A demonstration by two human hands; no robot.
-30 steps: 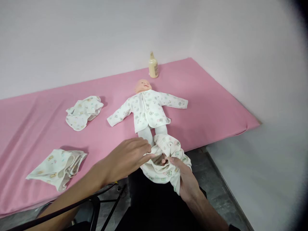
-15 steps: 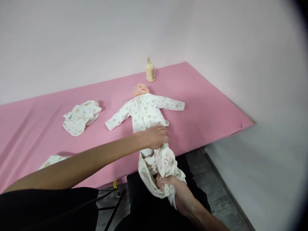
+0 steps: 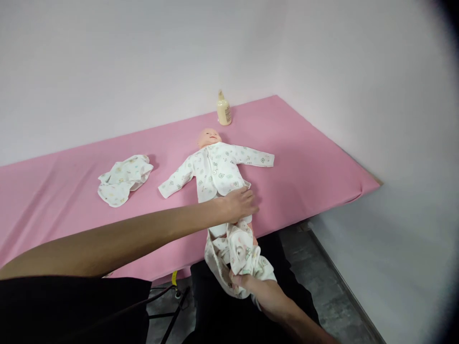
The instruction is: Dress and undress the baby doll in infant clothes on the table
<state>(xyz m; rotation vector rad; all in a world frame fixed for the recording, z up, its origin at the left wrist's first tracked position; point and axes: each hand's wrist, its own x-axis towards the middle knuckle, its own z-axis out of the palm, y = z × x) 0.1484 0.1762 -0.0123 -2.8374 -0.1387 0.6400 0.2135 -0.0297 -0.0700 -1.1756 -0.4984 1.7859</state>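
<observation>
Doll: the baby doll (image 3: 215, 165) lies on its back near the front edge of the pink tabletop (image 3: 304, 157), head toward the back wall, legs at the front edge.
Pants: the little pants (image 3: 236, 253) hang off the front edge, bunched up around the doll's feet.
How the pants feel: likely soft, thin and very light. They fold and bunch easily, so they could snag on the feet.
Where to hold: the bunched cloth at the low end looks best, with the doll's middle held down.
Left hand: the left hand (image 3: 238, 203) lies flat on the doll's tummy and hips, fingers (image 3: 251, 196) spread out and loose, gripping nothing.
Right hand: the right hand (image 3: 247, 282) is closed tight on the low end of the pants.
Other things: a bottle (image 3: 224, 109) stands by the back edge. More folded baby clothes (image 3: 124, 179) lie to the left of the doll.
</observation>
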